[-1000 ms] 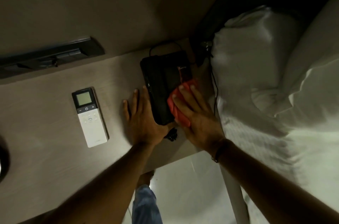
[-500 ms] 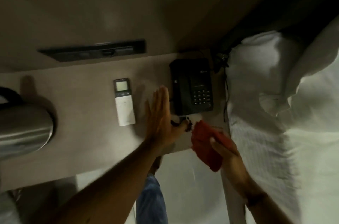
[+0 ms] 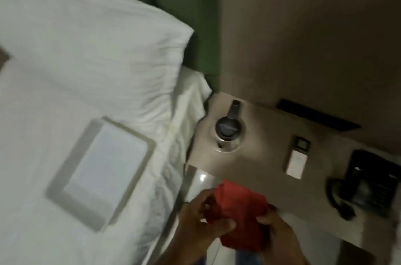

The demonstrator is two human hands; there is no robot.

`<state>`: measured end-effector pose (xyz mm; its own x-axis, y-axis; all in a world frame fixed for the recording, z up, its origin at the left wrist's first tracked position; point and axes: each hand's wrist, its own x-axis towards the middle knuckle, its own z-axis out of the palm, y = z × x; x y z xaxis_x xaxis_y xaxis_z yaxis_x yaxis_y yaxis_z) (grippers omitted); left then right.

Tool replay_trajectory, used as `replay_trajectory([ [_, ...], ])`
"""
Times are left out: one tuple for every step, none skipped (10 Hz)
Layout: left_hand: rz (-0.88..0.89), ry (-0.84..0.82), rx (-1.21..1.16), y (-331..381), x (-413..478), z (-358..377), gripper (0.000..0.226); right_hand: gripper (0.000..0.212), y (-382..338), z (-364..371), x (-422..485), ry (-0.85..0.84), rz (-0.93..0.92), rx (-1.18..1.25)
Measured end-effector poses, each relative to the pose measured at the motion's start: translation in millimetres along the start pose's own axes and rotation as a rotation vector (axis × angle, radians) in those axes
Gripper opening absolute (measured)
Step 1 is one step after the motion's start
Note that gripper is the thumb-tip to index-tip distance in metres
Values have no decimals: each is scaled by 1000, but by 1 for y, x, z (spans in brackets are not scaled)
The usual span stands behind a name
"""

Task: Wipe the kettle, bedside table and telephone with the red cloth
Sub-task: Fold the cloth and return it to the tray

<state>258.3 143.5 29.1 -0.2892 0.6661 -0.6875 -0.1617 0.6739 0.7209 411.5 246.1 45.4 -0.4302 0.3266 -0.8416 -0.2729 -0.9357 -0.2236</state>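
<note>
**Two hands on the cloth, nothing on the counter steadied**

Several things could slip, judged from how they lie. Largest first: the bed (image 3: 65,69) with a flat white tray (image 3: 102,173) sits just beside the counter (image 3: 264,156) — a wide sweep could carry cloth or elbow over it. The kettle (image 3: 227,132) stands upright near the counter's bed-side end; wiped with no hand bracing it, it may tip or slide. The telephone (image 3: 368,186) lies at the far end, its cord (image 3: 338,201) near the front edge — a snag could drag it. Smallest, the remote (image 3: 296,160) could be brushed off.

The red cloth (image 3: 240,210) is bunched off the counter's front edge, left hand (image 3: 201,219) and right hand (image 3: 275,234) both closed on it.
</note>
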Motion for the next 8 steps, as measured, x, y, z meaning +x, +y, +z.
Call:
replay_trajectory([
  [25, 218, -148, 3, -31, -86, 55, 36, 55, 57, 39, 106, 78, -399],
  [16, 442, -206, -7, -47, -166, 42, 30, 101, 140, 68, 7, -16, -687],
  [-54, 583, -180, -23, -42, -239, 35, 16, 141, 197, 103, -111, -124, -972],
  [-173, 612, -151, -39, -18, -290, 26, 12, 173, 244, 146, -77, -215, -1231],
  [-250, 599, -103, -47, 13, -319, 27, 6, 197, 271, 185, 18, -261, -1470],
  [-282, 566, -18, -62, 41, -336, 34, 22, 211, 279, 213, 107, -253, -1618],
  [-319, 595, 74, -83, 56, -339, 21, 42, 224, 278, 229, 191, -294, -1796],
  [-342, 731, 175, -97, 64, -335, 19, 55, 231, 276, 238, 255, -404, -2020],
])
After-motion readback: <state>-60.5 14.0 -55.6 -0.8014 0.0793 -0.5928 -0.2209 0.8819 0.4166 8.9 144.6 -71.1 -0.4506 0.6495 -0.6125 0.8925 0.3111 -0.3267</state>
